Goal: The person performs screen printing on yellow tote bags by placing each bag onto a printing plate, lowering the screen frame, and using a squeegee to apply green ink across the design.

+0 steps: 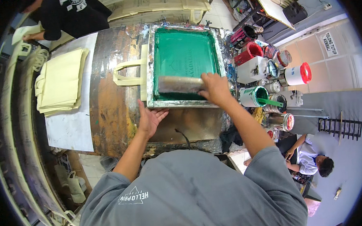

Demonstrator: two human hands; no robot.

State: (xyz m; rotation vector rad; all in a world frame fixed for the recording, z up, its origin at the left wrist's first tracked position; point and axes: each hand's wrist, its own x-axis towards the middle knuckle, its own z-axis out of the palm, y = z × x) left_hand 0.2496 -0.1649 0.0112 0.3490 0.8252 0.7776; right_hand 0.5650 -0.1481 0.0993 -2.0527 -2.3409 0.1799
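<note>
A screen-printing frame [188,102] lies on the worktable, its mesh [181,47] covered in green ink with a faint printed design showing. My right hand [216,88] grips a wide squeegee [180,84], which lies across the near part of the mesh. At the frame's near left corner is my left hand [150,119], thumb up and fingers spread against the edge. From under the frame's left side sticks out a cream tote bag [144,74] with its handles pointing left; the rest of it is hidden.
A stack of cream bags [60,80] sits on a white sheet [77,130] at the left. Along the right edge crowd several ink cans, including a white tub [250,98] with a green stirrer [270,103]. One person [73,14] stands far left; another [310,153] sits at right.
</note>
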